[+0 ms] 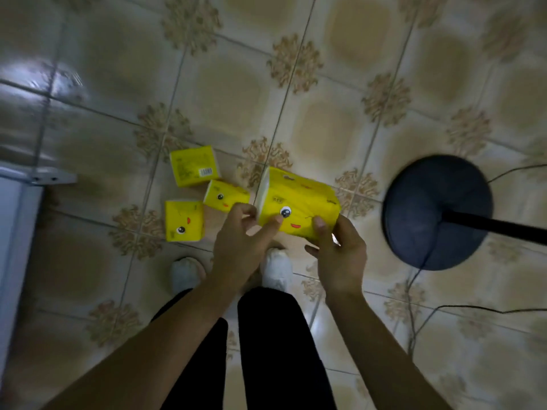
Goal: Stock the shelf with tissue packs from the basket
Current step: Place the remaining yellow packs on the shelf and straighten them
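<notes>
Head view: left hand (236, 247) and right hand (340, 255), both grips clamped on yellow tissue pack (299, 199); right fingers mostly hidden beneath

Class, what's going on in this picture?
A person stands on a tiled floor, holding one yellow tissue pack, left hand at one end, right hand at the other. Three other packs lie on the tiles beyond their shoes. A black stand base sits to the right. No basket is in view.
</notes>
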### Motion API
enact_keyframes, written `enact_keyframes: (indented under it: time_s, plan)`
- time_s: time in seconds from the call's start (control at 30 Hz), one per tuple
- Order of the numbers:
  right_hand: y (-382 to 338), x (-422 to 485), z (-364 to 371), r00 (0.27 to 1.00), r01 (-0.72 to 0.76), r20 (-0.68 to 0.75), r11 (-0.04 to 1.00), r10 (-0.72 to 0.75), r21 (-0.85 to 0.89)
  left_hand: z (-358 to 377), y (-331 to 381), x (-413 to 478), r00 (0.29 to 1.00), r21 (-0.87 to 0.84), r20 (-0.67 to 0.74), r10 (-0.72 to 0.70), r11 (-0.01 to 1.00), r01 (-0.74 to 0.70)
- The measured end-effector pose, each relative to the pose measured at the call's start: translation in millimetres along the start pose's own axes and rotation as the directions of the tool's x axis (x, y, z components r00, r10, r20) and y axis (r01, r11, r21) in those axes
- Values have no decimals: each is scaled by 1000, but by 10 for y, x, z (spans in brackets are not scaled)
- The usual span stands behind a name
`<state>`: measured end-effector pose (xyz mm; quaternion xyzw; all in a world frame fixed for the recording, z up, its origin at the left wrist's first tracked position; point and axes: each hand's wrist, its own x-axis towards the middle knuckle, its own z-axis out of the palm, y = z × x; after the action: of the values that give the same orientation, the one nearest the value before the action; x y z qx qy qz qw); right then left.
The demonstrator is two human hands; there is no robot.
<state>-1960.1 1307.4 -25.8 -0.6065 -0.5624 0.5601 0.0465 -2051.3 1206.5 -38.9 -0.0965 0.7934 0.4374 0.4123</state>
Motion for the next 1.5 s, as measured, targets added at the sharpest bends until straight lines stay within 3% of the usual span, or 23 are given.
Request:
enact_keyframes:
  time_s: [0.1,0.2,0.33,0.47,0.6,0.7,0.83,0.93,1.1,1.27,1.37,1.5]
  plan:
    - [-932,-507,-265,979,196,-76,976,-189,99,-288,942,-567,987,-196,-54,149,968,-157]
    - [-1816,-947,-484,912,410,-89,900,-401,149,-613,1739,-1178,930,-184,-97,354,912,-367]
    - [-2995,-1755,-893,763,641,-40,747,-645,178,-1172,2675,-2255,771,-105,-284,570,781,-616]
    - [-3851,-2668,-1258,562,809,10,552,-827,203,-1719,3299,-3322,597,-9,-454,662,666,-746]
    - [-4306,-3497,-1400,396,871,33,387,-918,303,-2197,3435,-4218,372,155,-629,682,579,-800]
    - [-4500,-4048,-1367,184,928,68,196,-981,316,-2572,3410,-4730,175,311,-692,701,508,-803]
    - [-4681,-4708,-1142,-105,950,89,-73,-990,305,-3247,3229,-5264,-98,617,-658,747,460,-639]
    - [-4776,-5199,-825,-276,905,119,-216,-954,367,-3825,2902,-5638,-231,745,-615,754,460,-483]
    - [-4978,-6213,-127,-536,780,216,-382,-816,495,-4848,2359,-6496,-247,741,-660,710,560,-371]
    - [-5298,-7338,601,-765,586,101,-623,-636,518,-5895,2120,-7374,-319,774,-600,734,634,3]
    - [-5417,-7971,1123,-820,502,6,-715,-572,486,-6495,2043,-7710,-290,704,-631,720,688,178]
    - [-5399,-8647,1767,-850,504,127,-719,-511,478,-7215,1839,-7826,-199,574,-750,631,770,279]
